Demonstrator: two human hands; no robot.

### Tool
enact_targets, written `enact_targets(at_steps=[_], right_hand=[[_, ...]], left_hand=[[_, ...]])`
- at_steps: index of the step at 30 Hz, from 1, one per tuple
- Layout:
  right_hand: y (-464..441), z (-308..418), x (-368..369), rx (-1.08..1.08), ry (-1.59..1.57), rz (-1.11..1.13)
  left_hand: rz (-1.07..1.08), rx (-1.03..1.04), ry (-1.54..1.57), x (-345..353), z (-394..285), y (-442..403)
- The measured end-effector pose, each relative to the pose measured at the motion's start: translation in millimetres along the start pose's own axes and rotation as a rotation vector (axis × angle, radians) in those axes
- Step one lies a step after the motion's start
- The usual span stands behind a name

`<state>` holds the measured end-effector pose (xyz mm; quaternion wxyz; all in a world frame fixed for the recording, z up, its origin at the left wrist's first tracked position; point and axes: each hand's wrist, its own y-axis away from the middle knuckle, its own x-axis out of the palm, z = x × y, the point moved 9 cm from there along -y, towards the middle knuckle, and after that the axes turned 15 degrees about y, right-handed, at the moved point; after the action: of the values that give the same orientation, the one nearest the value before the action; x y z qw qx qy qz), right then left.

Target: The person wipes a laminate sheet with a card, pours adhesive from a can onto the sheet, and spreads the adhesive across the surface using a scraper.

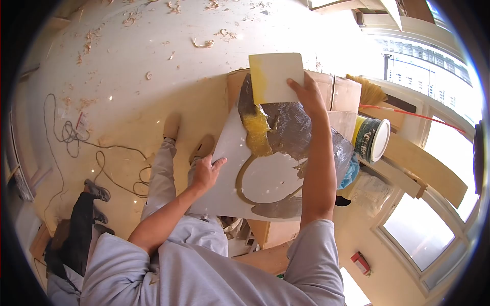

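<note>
My right hand [309,94] grips a flat, pale rectangular spreader [278,76] with a yellow smear down its left side. The spreader is over the far end of a light grey panel [219,188]. Dark grey, glossy sheeting [288,127] covers part of the panel, and a yellow patch of paste [256,130] lies on its left part. Nearer me, a brown ring-shaped band [240,178] surrounds a pale round area. My left hand [206,173] rests at the panel's left edge, thumb and forefinger extended; its other fingers are partly hidden.
A bucket with a white lid [378,140] stands right of the panel, near blue plastic [349,173]. Cardboard boxes [347,94] are behind it. Wood shavings [203,43] and a dark cable [102,146] lie on the floor. Another person's dark-clad legs [79,229] show at lower left.
</note>
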<state>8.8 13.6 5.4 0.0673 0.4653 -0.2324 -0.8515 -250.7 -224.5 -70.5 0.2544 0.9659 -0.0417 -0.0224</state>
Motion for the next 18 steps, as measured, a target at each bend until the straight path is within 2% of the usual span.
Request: enact_targets(at_steps=[3,6,9,12,15,16,18], right_hand=[[-4.1,2.4,5.4,0.008,0.054,0.052],[-0.7,-28.4,4.1,0.017,-0.208,0.094],[-5.1,-18.8,4.6,0.014,-0.026,0.023],[-5.9,2.0,8.6,-0.006,0.028,0.03],[9.3,-20.6,-9.0,-0.013,-0.035,0.038],[17.6,-30.7,-17.8,0.056,-0.071,0.025],[18.7,-29.3,-20.3,0.011,-0.106,0.015]], left_hand=[[0.067,-0.117,-0.071,4.1,22.6,-0.5],[0.06,-0.109,-0.117,4.0,21.3,-0.5],[0.062,-0.14,-0.048,3.3,14.0,-0.8],[0.041,-0.057,-0.099,2.4,14.8,-1.9],[0.078,-0.129,-0.129,1.2,15.8,-2.9],[0.078,-0.133,-0.113,-0.3,12.1,-4.4],[0.085,-0.146,-0.081,0.5,9.4,-4.3]])
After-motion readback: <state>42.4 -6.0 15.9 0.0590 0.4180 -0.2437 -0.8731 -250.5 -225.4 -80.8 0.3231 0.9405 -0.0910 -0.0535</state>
